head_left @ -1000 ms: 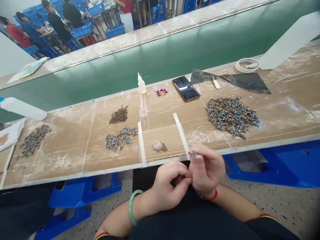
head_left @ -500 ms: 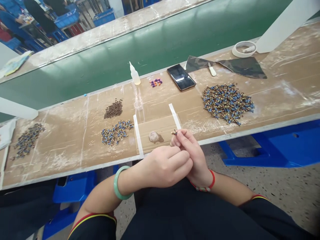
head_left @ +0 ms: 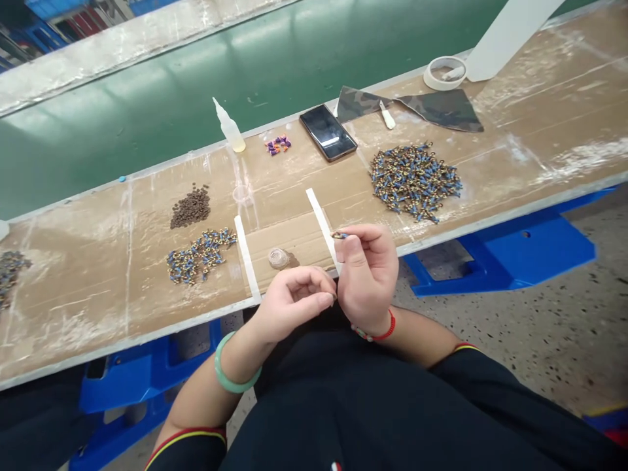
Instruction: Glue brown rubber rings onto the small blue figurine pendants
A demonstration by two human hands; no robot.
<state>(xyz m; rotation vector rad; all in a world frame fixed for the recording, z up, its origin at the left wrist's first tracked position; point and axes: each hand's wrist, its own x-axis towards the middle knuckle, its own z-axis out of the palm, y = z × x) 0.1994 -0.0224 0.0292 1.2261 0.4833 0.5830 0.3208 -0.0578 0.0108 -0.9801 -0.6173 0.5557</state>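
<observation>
My right hand (head_left: 369, 278) pinches a small blue-and-gold figure-like piece (head_left: 339, 235) between thumb and index finger, with its end sticking out to the left. Just beside it, my left hand (head_left: 297, 304) is closed in a pinch, thumb against fingertips. A tiny dark speck shows at those fingertips, too small to name. Behind the left hand, a small round clear-whitish lump (head_left: 278, 258) lies on a cardboard piece (head_left: 275, 229) between two white tape strips. Similar blue-and-gold pieces lie in a larger heap (head_left: 415, 180) at right and a smaller heap (head_left: 199, 256) at left.
Small brown discs (head_left: 190, 207) are piled at left. Along the back stand a glue bottle (head_left: 230, 127), purple-and-orange bits (head_left: 279, 144), a phone (head_left: 328, 133), a white-handled blade (head_left: 387, 115), camouflage sheet pieces (head_left: 441, 108) and a tape roll (head_left: 445, 73). Blue stools (head_left: 510, 252) stand below the table edge.
My hands have drawn apart; the left one has moved left and lower, off the right hand. The right hand has turned its piece sideways. The view has shifted to the right.
</observation>
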